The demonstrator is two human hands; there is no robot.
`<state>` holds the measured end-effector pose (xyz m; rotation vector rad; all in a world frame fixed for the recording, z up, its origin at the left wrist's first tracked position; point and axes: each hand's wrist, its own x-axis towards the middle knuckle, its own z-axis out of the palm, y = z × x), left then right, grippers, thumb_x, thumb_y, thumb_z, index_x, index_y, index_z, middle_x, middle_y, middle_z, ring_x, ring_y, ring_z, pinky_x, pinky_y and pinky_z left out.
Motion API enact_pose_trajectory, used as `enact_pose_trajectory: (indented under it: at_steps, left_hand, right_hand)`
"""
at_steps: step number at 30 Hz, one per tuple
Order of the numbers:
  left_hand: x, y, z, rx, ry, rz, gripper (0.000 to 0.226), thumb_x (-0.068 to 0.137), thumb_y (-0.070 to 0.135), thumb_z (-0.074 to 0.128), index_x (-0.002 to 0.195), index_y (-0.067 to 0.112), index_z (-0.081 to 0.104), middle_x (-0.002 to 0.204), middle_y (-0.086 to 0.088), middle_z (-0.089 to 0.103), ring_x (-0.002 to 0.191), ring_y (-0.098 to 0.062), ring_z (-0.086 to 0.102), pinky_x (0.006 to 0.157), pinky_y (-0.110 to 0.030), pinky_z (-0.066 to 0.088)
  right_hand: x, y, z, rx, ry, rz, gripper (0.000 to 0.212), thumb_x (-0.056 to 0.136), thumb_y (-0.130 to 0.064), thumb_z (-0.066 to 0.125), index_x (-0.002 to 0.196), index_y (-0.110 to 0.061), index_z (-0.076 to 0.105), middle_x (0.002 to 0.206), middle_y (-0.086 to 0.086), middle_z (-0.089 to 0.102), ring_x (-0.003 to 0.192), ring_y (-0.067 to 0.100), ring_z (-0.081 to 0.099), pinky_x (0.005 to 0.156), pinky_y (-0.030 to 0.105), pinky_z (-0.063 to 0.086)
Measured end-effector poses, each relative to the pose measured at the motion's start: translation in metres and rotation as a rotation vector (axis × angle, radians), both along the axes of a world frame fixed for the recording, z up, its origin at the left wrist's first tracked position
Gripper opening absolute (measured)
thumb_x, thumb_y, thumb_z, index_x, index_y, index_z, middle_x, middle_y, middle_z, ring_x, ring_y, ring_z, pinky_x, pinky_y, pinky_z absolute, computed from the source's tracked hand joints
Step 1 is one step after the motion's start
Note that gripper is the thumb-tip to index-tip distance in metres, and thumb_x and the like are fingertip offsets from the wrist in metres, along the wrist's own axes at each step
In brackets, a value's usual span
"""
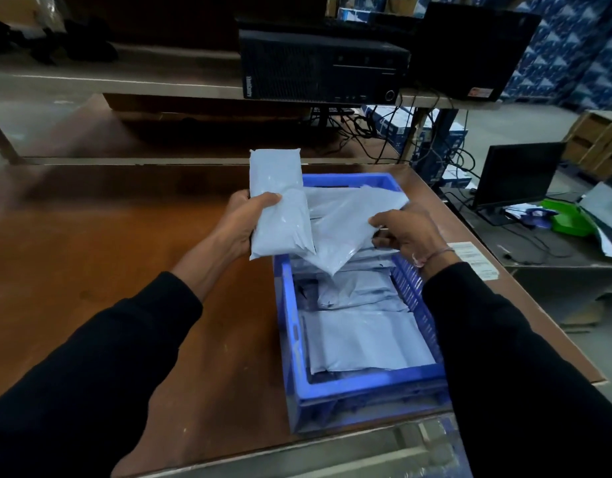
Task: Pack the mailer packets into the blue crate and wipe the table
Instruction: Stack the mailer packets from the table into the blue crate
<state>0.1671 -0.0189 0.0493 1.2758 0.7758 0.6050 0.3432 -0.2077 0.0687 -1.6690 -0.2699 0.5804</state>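
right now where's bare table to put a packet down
Bare brown table spreads left of the blue crate, beyond the left hand. A narrower strip lies right of the crate, up to the paper labels. The crate itself is crowded with mailer packets, and both hands hold more over it.

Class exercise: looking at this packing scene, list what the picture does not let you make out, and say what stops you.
Head view:
- Floor of the blue crate: covered by packets.
- Crate's far end: hidden by the packet in the left hand and the packet in the right hand.
- Text on the paper labels: too small.
- Table's near edge: behind the sleeves.
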Motion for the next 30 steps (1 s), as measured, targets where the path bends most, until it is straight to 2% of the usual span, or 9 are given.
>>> enact_pose_trajectory:
  at_steps: [6,9,13,16,18,20,23,26,30]
  left_hand:
    - [-0.001,0.000,0.000,0.018,0.017,-0.060,0.041,0.092,0.022,0.072,0.127,0.005,0.060,0.110,-0.009,0.074,0.090,-0.021,0.075,0.059,-0.029,0.059]
    - [0.003,-0.004,0.001,0.031,0.012,-0.107,0.042,0.093,0.024,0.072,0.129,0.007,0.059,0.113,-0.010,0.073,0.092,-0.021,0.074,0.059,-0.029,0.059]
    - [0.008,-0.010,0.006,0.056,-0.006,-0.161,0.035,0.094,0.022,0.071,0.125,0.008,0.060,0.106,-0.006,0.073,0.085,-0.015,0.074,0.059,-0.026,0.059]
    - [0.009,-0.012,0.008,0.042,-0.032,-0.190,0.021,0.095,0.016,0.069,0.114,0.010,0.063,0.099,-0.004,0.074,0.072,-0.010,0.075,0.056,-0.024,0.058]
    - [0.009,-0.014,0.007,0.028,-0.037,-0.204,0.017,0.095,0.016,0.069,0.111,0.011,0.065,0.099,-0.005,0.075,0.077,-0.013,0.075,0.056,-0.024,0.058]
    - [0.010,-0.015,0.004,0.011,-0.049,-0.211,0.023,0.095,0.014,0.069,0.116,0.008,0.065,0.102,-0.007,0.075,0.083,-0.018,0.075,0.058,-0.025,0.058]
    - [0.011,-0.018,0.003,0.009,-0.064,-0.227,0.025,0.094,0.014,0.070,0.118,0.007,0.065,0.103,-0.008,0.076,0.084,-0.018,0.075,0.060,-0.027,0.058]
    - [0.012,-0.018,0.002,0.016,-0.065,-0.248,0.034,0.093,0.017,0.071,0.124,0.006,0.064,0.106,-0.008,0.077,0.086,-0.017,0.076,0.063,-0.028,0.059]
    - [0.014,-0.019,0.004,0.039,-0.056,-0.256,0.027,0.094,0.017,0.071,0.119,0.010,0.063,0.099,-0.002,0.075,0.073,-0.008,0.076,0.058,-0.024,0.058]
  right_hand:
    - [-0.030,-0.036,-0.035,-0.212,-0.142,-0.031,0.111,0.081,0.006,0.062,0.152,-0.036,-0.012,0.095,0.015,0.064,0.051,0.031,0.069,0.045,0.034,0.056]
    - [-0.047,-0.039,-0.058,-0.462,-0.265,0.043,0.090,0.077,-0.002,0.060,0.150,-0.031,0.016,0.090,0.011,0.066,0.061,0.032,0.073,0.060,0.043,0.063]
    - [-0.064,-0.041,-0.059,-0.885,-0.323,0.389,0.030,0.074,-0.019,0.068,0.097,-0.002,0.059,0.089,0.017,0.073,0.079,0.032,0.073,0.078,0.043,0.061]
    - [-0.070,-0.039,-0.061,-0.890,-0.253,0.418,0.025,0.079,-0.024,0.064,0.075,0.000,0.058,0.059,0.018,0.071,0.058,0.032,0.073,0.057,0.036,0.059]
    - [-0.069,-0.040,-0.059,-0.941,-0.333,0.382,0.032,0.083,-0.031,0.068,0.082,-0.002,0.052,0.049,0.009,0.066,0.040,0.024,0.065,0.037,0.024,0.046]
    - [-0.066,-0.043,-0.054,-1.021,-0.432,0.387,0.046,0.086,-0.047,0.067,0.082,-0.003,0.053,0.054,0.007,0.067,0.042,0.023,0.063,0.030,0.018,0.037]
    - [-0.058,-0.045,-0.054,-1.256,-0.630,0.506,0.066,0.087,-0.075,0.047,0.084,-0.012,0.064,0.081,0.007,0.063,0.089,0.029,0.071,0.062,0.028,0.051]
    - [-0.064,-0.044,-0.052,-1.379,-0.910,0.499,0.073,0.090,-0.078,0.035,0.103,-0.014,0.067,0.112,0.009,0.066,0.108,0.029,0.064,0.081,0.035,0.047]
    - [-0.075,-0.033,-0.051,-1.234,-0.938,0.755,0.070,0.095,-0.066,0.044,0.154,-0.030,0.033,0.156,0.016,0.030,0.137,0.039,0.039,0.105,0.047,0.042]
